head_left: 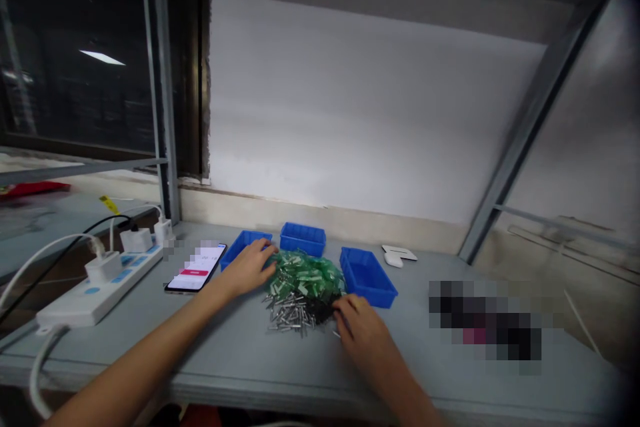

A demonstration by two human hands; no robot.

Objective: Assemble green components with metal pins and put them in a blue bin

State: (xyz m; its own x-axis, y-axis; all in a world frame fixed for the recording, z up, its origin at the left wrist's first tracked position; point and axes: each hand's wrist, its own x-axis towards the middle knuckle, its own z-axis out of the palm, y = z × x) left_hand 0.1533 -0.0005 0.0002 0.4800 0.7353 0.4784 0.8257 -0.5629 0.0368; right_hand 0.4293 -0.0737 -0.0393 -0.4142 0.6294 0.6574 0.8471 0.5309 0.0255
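A mixed heap lies on the grey table between my hands. Its back part is green, partly see-through pieces (pixel 310 273), with silver metal pins (pixel 293 313) in front and small dark pieces (pixel 323 309) on the right. My left hand (pixel 251 267) is at the heap's left edge, fingers apart and bent towards the green pieces, with nothing visible in them. At the right edge, by the dark pieces, my right hand (pixel 363 330) rests low with curved, parted fingers. One loose pin (pixel 337 333) lies beside its fingers.
Around the heap stand three blue trays: a left tray (pixel 231 253), a back tray (pixel 303 239) and a right tray (pixel 369 280). A lit phone (pixel 200 268) and a white power strip (pixel 107 285) are on the left. A white earbud case (pixel 394 259) sits behind the right tray.
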